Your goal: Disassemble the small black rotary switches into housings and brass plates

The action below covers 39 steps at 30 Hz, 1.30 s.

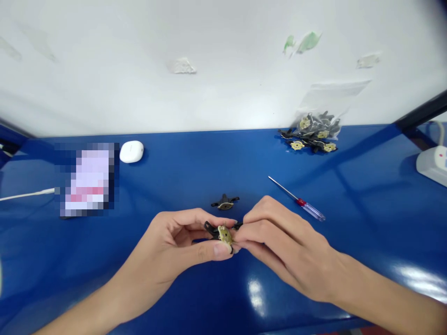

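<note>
A small black piece with jutting arms and a brass-coloured metal disc (225, 235) is sitting between the two hands, over the glossy blue tabletop (174, 181); the left hand (174, 244) is pinching it with thumb in front, one black arm pointing left toward that palm, while the fingers are hiding its full long axis. The right hand (293, 249) is reaching it from the right, fingertips pressing together at its edge, though exactly what they're gripping I cannot tell. Just beyond, a matching black-and-brass piece (225, 203) is lying, and a red-and-clear-handled screwdriver (303, 204) is resting past the right hand
</note>
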Each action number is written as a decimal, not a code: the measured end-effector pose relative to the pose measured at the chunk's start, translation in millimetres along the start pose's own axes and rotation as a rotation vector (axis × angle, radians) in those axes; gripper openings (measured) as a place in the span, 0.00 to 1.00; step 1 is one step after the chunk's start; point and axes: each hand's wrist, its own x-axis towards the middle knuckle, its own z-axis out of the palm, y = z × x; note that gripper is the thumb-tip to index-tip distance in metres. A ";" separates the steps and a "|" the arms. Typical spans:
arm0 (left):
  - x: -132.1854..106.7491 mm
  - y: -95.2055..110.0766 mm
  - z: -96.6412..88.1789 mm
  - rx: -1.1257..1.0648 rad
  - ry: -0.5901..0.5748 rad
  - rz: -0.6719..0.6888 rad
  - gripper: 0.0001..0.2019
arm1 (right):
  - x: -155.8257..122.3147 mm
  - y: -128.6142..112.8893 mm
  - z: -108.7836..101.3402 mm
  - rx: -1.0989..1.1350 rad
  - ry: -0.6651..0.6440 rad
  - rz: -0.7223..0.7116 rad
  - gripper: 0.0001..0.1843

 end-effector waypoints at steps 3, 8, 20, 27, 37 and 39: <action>2.0 -0.4 -1.9 -0.021 -0.060 -0.044 0.08 | -1.8 2.6 -1.5 -0.040 -0.014 -0.080 0.13; 5.0 -1.8 -3.6 -0.097 -0.130 -0.127 0.11 | -5.4 2.9 -4.7 0.051 0.023 -0.108 0.11; 3.7 -3.1 -0.8 -0.050 -0.133 -0.114 0.08 | -5.3 -8.6 0.9 0.214 0.095 0.224 0.12; 2.9 -2.5 2.7 -0.089 -0.115 -0.147 0.08 | -7.2 -11.4 -0.7 0.129 0.048 0.302 0.12; 1.9 -5.2 4.0 -0.090 -0.083 -0.152 0.10 | -6.4 -9.4 6.4 0.112 0.032 0.190 0.06; 1.8 -4.3 4.3 -0.090 -0.048 -0.136 0.10 | -5.7 -6.6 2.5 0.081 0.024 0.128 0.05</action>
